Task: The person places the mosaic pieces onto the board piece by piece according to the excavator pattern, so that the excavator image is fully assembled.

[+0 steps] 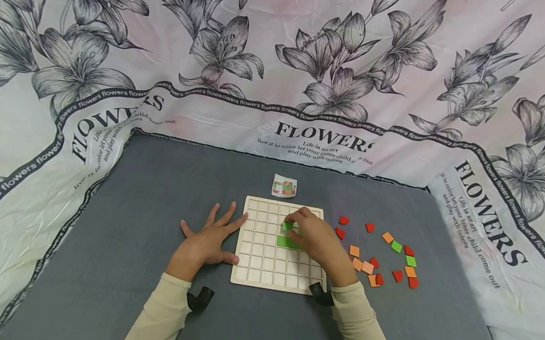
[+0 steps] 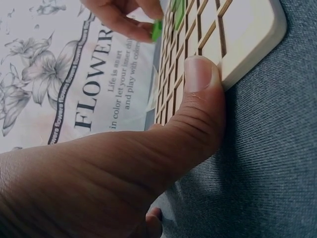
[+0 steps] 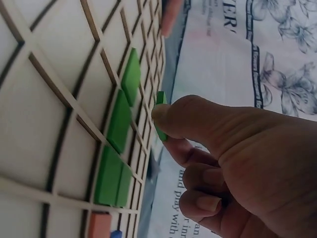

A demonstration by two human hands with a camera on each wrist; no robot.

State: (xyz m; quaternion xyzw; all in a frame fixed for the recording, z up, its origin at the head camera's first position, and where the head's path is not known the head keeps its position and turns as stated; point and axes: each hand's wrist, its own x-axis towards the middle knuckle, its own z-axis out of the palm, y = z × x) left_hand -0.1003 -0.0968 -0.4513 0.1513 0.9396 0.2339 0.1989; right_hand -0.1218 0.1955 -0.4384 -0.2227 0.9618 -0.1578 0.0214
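Note:
A wooden grid board (image 1: 272, 288) lies on the grey table. My left hand (image 1: 207, 245) is spread at its left side, thumb (image 2: 200, 79) and a fingertip touching the board's edge. Over the upper right part of the grid, my right hand (image 1: 313, 236) pinches a small green square tile (image 3: 161, 97) between thumb and finger, held tilted above the cells. Several green tiles (image 3: 119, 121) sit in a row of cells below it, partly covered by the right hand in the head view. An orange piece (image 3: 100, 225) and a bit of blue (image 3: 116, 233) show at the right wrist view's lower edge.
Right of the board lie scattered loose tiles: orange squares (image 1: 354, 250), red rounded pieces (image 1: 344, 220) and green squares (image 1: 396, 246). A small printed pattern card (image 1: 284, 186) lies behind the board. Flower-printed cloth (image 1: 234, 111) hangs around the table's back and sides.

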